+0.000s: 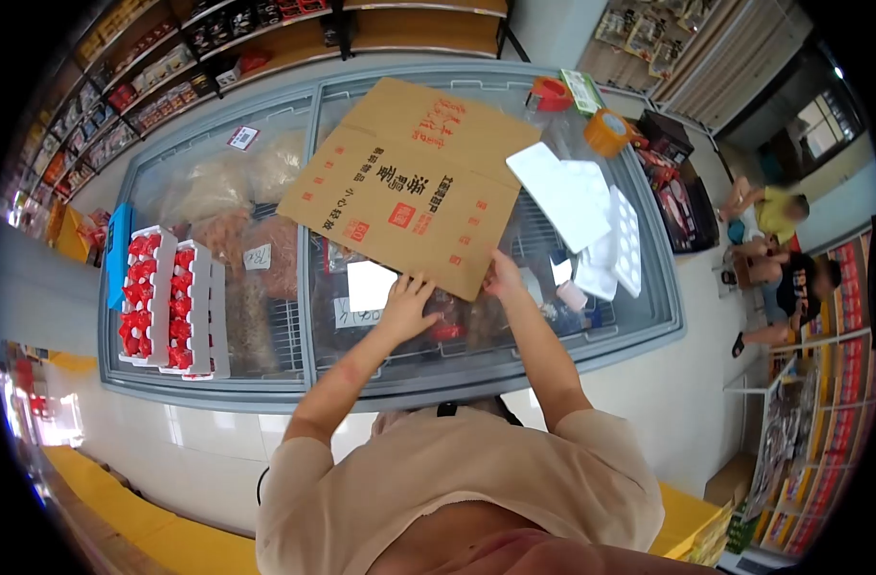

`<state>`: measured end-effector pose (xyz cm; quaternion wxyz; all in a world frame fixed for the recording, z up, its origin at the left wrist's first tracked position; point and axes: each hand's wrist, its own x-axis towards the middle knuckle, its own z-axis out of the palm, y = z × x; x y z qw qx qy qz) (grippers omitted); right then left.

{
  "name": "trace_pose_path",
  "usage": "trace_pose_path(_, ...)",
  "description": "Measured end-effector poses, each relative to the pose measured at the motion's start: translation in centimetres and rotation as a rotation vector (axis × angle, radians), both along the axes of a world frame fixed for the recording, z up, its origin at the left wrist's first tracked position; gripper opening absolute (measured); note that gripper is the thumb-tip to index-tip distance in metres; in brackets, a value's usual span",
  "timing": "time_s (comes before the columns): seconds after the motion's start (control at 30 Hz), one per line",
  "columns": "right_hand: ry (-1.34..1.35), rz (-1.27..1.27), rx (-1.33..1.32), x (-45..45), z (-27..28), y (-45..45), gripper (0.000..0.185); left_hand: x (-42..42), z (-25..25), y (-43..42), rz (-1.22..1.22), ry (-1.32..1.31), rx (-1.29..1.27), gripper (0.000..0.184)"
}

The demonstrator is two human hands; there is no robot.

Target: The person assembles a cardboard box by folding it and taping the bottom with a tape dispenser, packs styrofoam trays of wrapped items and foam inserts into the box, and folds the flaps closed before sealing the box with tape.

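Observation:
A flat brown cardboard sheet with red and black printing lies tilted on the glass top of a chest freezer. My left hand rests at its near edge, fingers spread, fingertips on the cardboard. At the near right corner, my right hand has its fingers closed on the cardboard edge. White foam pieces and a white foam tray with round hollows lie to the right of the sheet. A white paper is beside my left hand.
White foam trays with red-wrapped items stand at the freezer's left end, beside a blue box. Orange tape and a red tape dispenser sit at the far right. Two people sit beyond, near shelves.

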<state>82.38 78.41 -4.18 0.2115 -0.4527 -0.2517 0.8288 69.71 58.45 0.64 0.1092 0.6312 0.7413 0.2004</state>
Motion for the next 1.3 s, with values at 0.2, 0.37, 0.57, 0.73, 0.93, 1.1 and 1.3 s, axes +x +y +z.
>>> trace_pose_path(0.2, 0.21, 0.465, 0.119, -2.4, 2.8, 1.0, 0.018, 1.8, -0.5, 0.9, 0.444, 0.243, 0.181, 0.065)
trace_pose_path(0.37, 0.18, 0.939, 0.594, -8.2, 13.8, 0.8, 0.034, -6.4, 8.0, 1.3, 0.464, 0.513, 0.425, 0.035)
trace_pose_path(0.57, 0.356, 0.479, 1.349, -7.8, 21.5, 6.8, 0.028, -10.0, 20.0, -3.2, 0.514, -0.168, 0.789, 0.02)
trace_pose_path(0.73, 0.203, -0.154, 2.229, -4.7, 33.5, 10.2, 0.039, -5.4, 28.3, -10.4, 0.672, -0.171, 0.901, 0.02)
trace_pose_path(0.93, 0.166, 0.962, 2.075, 1.7, 38.9, 8.3, 0.033, 3.8, 27.0, -18.6, 0.318, -0.146, 1.115, 0.012)
trace_pose_path(1.1, 0.34, 1.346, 1.823, 5.4, 40.1, 4.7, 0.029, 4.5, 23.8, -21.4, 0.348, -0.423, 1.152, 0.02)
trace_pose_path(1.3, 0.0, 1.421, 1.824, 0.4, 42.4, 5.1, 0.028, -0.9, 22.8, -22.4, 0.506, -0.472, 1.186, 0.028)
